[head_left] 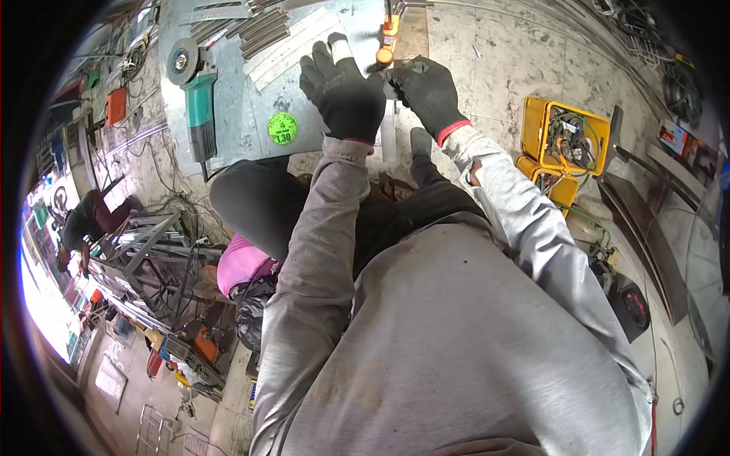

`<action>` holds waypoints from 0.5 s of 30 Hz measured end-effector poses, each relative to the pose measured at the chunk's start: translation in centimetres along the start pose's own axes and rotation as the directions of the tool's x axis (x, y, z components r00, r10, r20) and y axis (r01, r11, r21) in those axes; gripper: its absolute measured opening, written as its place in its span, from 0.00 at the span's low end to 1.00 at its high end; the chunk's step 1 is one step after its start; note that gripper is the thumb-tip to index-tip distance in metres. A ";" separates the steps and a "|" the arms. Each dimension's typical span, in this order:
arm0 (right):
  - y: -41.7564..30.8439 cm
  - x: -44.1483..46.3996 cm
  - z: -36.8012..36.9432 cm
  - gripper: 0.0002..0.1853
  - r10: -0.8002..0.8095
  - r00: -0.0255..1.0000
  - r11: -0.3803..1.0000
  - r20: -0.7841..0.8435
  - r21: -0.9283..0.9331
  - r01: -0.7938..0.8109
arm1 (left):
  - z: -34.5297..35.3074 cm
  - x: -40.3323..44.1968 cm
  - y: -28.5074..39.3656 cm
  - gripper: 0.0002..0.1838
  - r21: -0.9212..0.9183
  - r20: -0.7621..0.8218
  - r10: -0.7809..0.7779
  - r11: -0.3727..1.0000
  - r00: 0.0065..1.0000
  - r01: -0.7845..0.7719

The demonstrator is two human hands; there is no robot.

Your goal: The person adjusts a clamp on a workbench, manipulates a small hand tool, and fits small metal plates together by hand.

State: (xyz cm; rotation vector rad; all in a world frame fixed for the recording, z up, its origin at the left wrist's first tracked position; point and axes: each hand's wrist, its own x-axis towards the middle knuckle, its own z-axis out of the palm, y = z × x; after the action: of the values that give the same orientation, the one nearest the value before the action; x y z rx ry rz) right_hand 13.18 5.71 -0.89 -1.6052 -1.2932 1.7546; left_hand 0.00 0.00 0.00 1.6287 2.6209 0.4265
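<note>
Orange clamp-like tool (388,39): 1, far, at the right edge of the surface (243,114). Gloved left hand (346,95): fingers loosely spread, left of tool. Gloved right hand (430,91): fingers curled together, just near of tool; cannot tell what they pinch. Step, as judged: close handwork beside tool. Next move seemingly calls for steady fingers. Angle grinder (200,114): 1, left.

Upper centre now, matt cloth gloves (350,102)! Upper left, smooth plastic on the grinder (200,110), dull metal on those strips (262,32); lower centre, a matt, creased cloth shirt (456,327); upper right, rough, scuffed floor (494,68).
</note>
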 end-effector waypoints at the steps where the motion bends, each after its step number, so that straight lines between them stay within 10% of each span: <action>1: -0.1 0.4 -0.1 0.11 0.011 1.000 1.000 0.029 0.021 -0.011 | 0.0 0.1 0.1 0.48 0.014 -0.026 0.014 1.000 1.000 -0.013; 10: 0.9 1.3 -0.8 0.12 0.049 0.992 0.998 0.112 -0.047 -0.044 | -2.4 -0.7 1.2 0.43 -0.008 -0.141 -0.001 1.000 0.990 0.000; 12: 4.3 2.7 -1.5 0.14 -0.544 0.752 0.564 0.372 -0.501 0.656 | -2.9 -2.3 1.0 0.43 -0.027 -0.142 0.005 1.000 0.990 -0.009; 13: 1.7 -0.3 -1.4 0.16 -0.173 0.934 0.804 0.314 -0.503 0.318 | -2.8 -3.4 0.8 0.42 -0.043 -0.125 0.006 0.999 0.992 -0.012; 15: 5.6 -1.4 -1.5 0.15 -0.459 0.811 0.711 0.363 -0.397 0.580 | -3.8 -6.2 0.6 0.41 -0.049 -0.145 0.011 0.999 0.989 -0.018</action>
State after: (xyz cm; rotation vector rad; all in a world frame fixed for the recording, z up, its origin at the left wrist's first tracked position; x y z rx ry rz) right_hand 16.44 2.46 -4.75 -1.0712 -2.2051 1.3339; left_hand 2.72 -6.07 3.02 1.6628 2.6764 0.6283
